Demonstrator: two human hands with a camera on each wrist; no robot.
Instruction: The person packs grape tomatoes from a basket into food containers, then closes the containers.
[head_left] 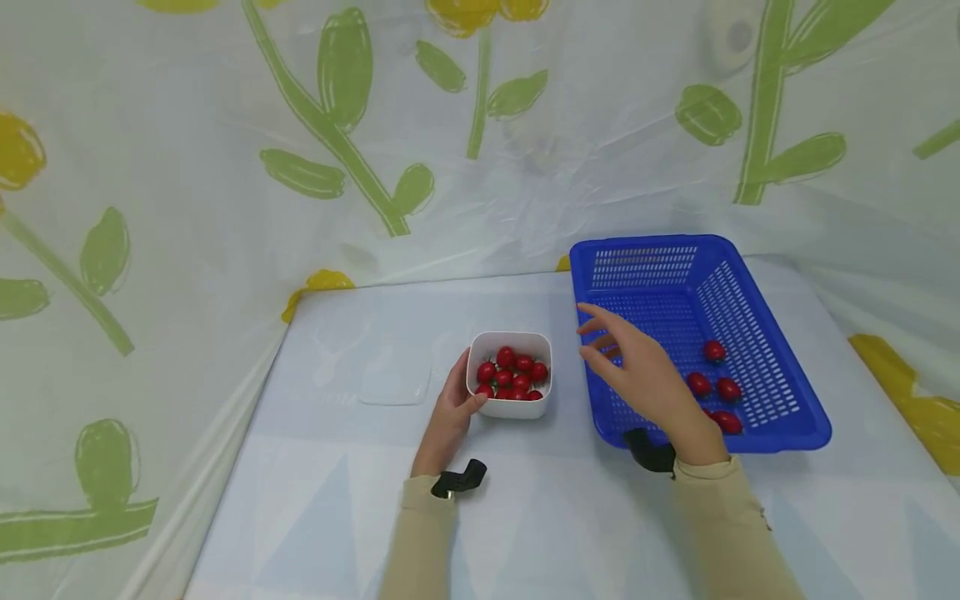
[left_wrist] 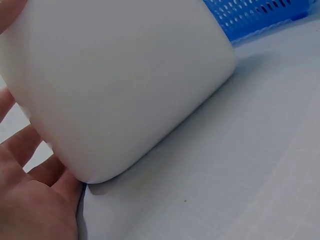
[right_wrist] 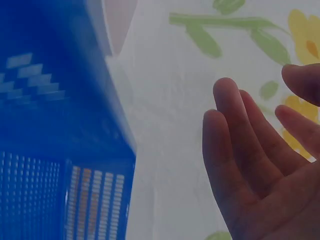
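Observation:
A small white square container [head_left: 531,408] filled with several cherry tomatoes [head_left: 504,379] stands on the table. My left hand [head_left: 447,410] holds it at its left side, thumb at the front corner and fingers along the wall. The left wrist view shows the container's smooth wall [left_wrist: 125,90] close up, with the left hand [left_wrist: 37,200] against it. Above the left part of a blue plastic basket [head_left: 765,333] hovers my right hand [head_left: 641,367], its fingers loosely bent and apart. Nothing lies between the fingers of the right hand [right_wrist: 270,165] in the right wrist view.
Several more cherry tomatoes [head_left: 727,388] lie in the right part of the basket. A clear, see-through lid [head_left: 393,385] lies flat left of the container. The table [head_left: 525,500] has a pale cloth, and a flower-patterned curtain [head_left: 600,167] hangs behind.

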